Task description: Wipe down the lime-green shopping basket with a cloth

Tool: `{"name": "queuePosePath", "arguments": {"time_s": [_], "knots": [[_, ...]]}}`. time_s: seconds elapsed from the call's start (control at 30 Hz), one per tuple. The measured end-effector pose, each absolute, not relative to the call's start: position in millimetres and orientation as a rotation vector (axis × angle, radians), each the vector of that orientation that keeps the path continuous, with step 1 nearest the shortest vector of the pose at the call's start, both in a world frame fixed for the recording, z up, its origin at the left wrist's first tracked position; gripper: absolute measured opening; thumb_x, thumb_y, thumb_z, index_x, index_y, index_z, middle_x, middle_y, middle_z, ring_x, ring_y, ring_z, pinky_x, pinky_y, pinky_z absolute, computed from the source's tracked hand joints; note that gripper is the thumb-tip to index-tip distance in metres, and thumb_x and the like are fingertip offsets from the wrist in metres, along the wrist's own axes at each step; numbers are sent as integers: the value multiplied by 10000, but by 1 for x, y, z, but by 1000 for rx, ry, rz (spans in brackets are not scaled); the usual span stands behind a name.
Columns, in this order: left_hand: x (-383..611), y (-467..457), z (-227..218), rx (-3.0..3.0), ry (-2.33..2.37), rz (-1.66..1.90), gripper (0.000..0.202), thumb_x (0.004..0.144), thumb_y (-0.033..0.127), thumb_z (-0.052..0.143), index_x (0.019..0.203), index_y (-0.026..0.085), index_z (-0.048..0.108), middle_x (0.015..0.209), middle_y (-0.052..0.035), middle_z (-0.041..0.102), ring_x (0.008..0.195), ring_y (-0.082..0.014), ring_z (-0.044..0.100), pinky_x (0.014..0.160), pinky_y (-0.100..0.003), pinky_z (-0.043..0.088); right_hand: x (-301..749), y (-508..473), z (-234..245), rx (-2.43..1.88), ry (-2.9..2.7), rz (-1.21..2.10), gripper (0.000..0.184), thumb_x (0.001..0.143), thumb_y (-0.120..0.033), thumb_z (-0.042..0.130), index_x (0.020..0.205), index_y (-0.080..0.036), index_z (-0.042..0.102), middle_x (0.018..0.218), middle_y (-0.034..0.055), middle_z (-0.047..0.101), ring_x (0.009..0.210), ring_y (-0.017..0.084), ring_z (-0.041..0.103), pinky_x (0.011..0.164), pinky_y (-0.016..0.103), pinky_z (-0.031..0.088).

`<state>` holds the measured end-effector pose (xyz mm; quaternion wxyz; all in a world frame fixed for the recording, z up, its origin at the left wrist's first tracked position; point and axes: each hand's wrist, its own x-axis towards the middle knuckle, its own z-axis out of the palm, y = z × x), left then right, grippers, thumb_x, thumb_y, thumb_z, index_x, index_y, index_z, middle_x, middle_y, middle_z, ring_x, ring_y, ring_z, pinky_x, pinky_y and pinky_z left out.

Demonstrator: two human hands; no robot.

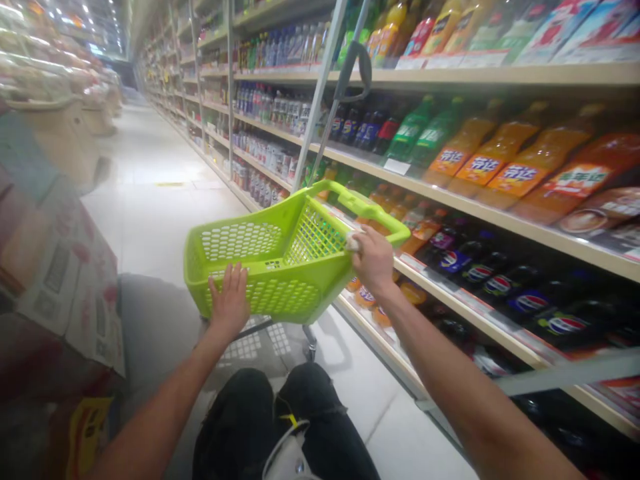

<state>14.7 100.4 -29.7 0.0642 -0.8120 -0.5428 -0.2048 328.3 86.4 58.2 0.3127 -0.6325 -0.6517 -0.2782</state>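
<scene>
A bright green plastic shopping cart (275, 270) with perforated sides stands in front of me on the aisle floor. My left hand (230, 300) lies against its near side, fingers stretched up to the rim and thumb apart. Close to the handle (375, 212), my right hand (375, 257) is closed around a crumpled white tissue or cloth (353, 240), which touches the cart's upper rim. The basket holds nothing that I can see. Below it, a metal leg with a caster (311, 347) shows.
Shelves (500, 207) of soda bottles line my right side, close to the cart. A metal ladder rail (320, 93) leans there. Printed cardboard boxes (65, 267) stand at left, near my left arm. The tiled aisle (145, 160) runs ahead, past blurred display bins (45, 127).
</scene>
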Motion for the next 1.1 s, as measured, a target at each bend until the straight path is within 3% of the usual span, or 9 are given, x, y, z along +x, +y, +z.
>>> {"name": "queuePosePath", "arguments": {"time_s": [0.2, 0.3, 0.6, 0.87, 1.1], "knots": [[8, 128, -34, -2482, -1653, -700, 653, 729, 177, 395, 1369, 128, 278, 1460, -105, 253, 1366, -255, 130, 1065, -597, -1, 314, 96, 39, -1640, -1814, -701, 436, 768, -243, 491, 1202, -211, 505, 1285, 112, 458, 1195, 312, 377, 973, 500, 316], [7, 134, -35, -2485, -1638, -737, 645, 729, 198, 403, 1360, 128, 289, 1458, -101, 260, 1367, -252, 127, 1071, -583, -20, 285, 112, 23, -1553, -1920, -703, 384, 838, -263, 432, 1215, -222, 495, 1300, 104, 446, 1250, 293, 322, 992, 500, 305], [8, 134, -28, -2506, -1681, -756, 624, 707, 203, 413, 1324, 130, 354, 1439, -98, 306, 1351, -266, 187, 1070, -589, 49, 319, 135, 39, -1558, -2014, -732, 252, 869, -267, 437, 1060, -212, 591, 1195, 109, 532, 1115, 238, 450, 936, 418, 365], [12, 132, -30, -2468, -1734, -803, 641, 701, 198, 421, 1335, 152, 339, 1450, -87, 284, 1359, -252, 161, 1070, -582, 26, 276, 144, 25, -1466, -2096, -611, 308, 820, -193, 450, 1109, -194, 555, 1187, 125, 510, 1124, 257, 420, 965, 459, 346], [5, 129, -26, -2507, -1692, -726, 675, 706, 165, 426, 1366, 189, 289, 1458, -77, 269, 1363, -236, 153, 1078, -563, 34, 285, 139, 26, -1447, -2068, -619, 271, 871, -239, 412, 1088, -206, 572, 1207, 120, 507, 1149, 250, 418, 974, 443, 358]]}}
